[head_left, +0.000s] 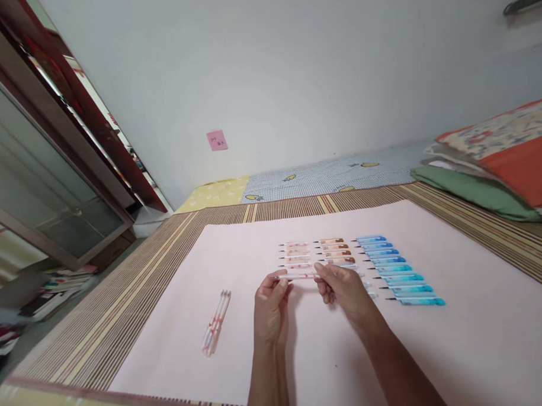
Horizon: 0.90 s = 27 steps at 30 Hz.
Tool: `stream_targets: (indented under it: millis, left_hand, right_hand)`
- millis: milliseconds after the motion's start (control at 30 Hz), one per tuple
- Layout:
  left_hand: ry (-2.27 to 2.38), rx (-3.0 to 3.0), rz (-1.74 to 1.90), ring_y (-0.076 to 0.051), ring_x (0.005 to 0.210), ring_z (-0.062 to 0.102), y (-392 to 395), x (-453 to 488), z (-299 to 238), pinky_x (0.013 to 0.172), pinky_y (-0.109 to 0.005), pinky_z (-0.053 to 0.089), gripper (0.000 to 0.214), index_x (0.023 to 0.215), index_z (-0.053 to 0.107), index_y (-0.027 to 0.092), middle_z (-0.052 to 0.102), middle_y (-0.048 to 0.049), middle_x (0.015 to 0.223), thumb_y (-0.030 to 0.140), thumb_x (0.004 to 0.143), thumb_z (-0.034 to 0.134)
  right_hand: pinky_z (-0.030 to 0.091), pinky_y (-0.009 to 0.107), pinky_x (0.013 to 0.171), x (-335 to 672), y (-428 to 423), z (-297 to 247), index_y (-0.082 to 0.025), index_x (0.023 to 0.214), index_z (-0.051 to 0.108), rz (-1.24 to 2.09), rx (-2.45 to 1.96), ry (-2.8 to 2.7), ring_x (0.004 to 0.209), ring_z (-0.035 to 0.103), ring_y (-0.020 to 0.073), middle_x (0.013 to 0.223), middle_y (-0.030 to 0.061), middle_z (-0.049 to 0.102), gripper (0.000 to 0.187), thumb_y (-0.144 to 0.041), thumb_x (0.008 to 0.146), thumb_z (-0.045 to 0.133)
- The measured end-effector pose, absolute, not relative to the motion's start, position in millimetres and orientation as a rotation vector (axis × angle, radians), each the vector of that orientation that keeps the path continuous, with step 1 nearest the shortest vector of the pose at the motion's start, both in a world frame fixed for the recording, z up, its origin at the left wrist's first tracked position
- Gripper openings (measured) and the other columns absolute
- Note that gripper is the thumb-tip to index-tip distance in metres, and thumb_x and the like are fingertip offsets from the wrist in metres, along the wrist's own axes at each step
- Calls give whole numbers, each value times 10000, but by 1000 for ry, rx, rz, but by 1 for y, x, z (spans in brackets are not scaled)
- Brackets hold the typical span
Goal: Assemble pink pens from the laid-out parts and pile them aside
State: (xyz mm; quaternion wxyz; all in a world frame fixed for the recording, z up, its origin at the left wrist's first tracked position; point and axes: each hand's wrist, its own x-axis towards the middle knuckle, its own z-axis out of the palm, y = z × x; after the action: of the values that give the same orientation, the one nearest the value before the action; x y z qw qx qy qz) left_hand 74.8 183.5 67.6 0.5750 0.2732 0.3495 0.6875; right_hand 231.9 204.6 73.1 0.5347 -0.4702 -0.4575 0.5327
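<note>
Head view — left hand point(271, 299), right hand point(344, 286) pinching slim, pink-marked pen point(301, 276) over smooth sheet point(177, 313).

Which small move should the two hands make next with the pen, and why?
Probably, lower the pink-marked white pen onto the pale pink sheet, in line with the column of similar pens. The left hand and right hand hold it level at that column's near end, its tip leftward, as the tips there point.
</note>
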Motion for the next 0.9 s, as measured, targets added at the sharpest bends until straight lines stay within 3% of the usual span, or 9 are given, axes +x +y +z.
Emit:
stream_targets:
  millis: [300,467,567,633,733,900]
  left_hand:
    - [764,983,1594,-179,936,628,175,70,78,927,-289,463,181,896,768,188,718,-44,928,322,789,824]
    - [885,806,1662,-147,849,628,180,68,73,826,-258,492,286,860,771,180,710,-24,880,358,681,905]
    - [905,635,1691,-123,796,639,184,66,67,758,-229,501,312,805,758,170,699,-9,822,356,632,939]
    - [890,560,1686,-110,768,645,186,65,65,729,-213,504,315,797,755,161,695,-4,789,346,629,946]
    - [874,500,1679,-101,737,649,187,64,64,693,-195,510,343,795,757,152,696,-4,757,343,600,965]
    - [841,588,1687,-95,757,651,184,64,67,710,-185,518,323,803,767,160,708,-7,790,338,615,960]
  right_hand:
    - [241,231,394,236,202,66,-187,610,585,1574,-1050,-1011,379,350,64,444,-66,456,550,-697,681,777]
    - [371,248,481,236,203,71,-175,747,673,1476,-1033,-1120,497,512,102,627,4,637,498,-668,738,743]
    - [462,274,585,235,202,76,-198,957,736,1262,-1056,-1220,638,608,136,867,39,731,432,-537,699,809]
    - [497,298,650,234,201,79,-214,986,750,1188,-1054,-1287,708,637,160,931,39,744,377,-443,692,812]
    - [497,313,667,233,197,81,-210,888,754,1143,-1069,-1367,694,641,178,773,17,724,242,-410,751,748]
    - [461,300,614,235,195,83,-212,858,735,1134,-1093,-1404,615,610,174,600,-14,650,221,-419,791,703]
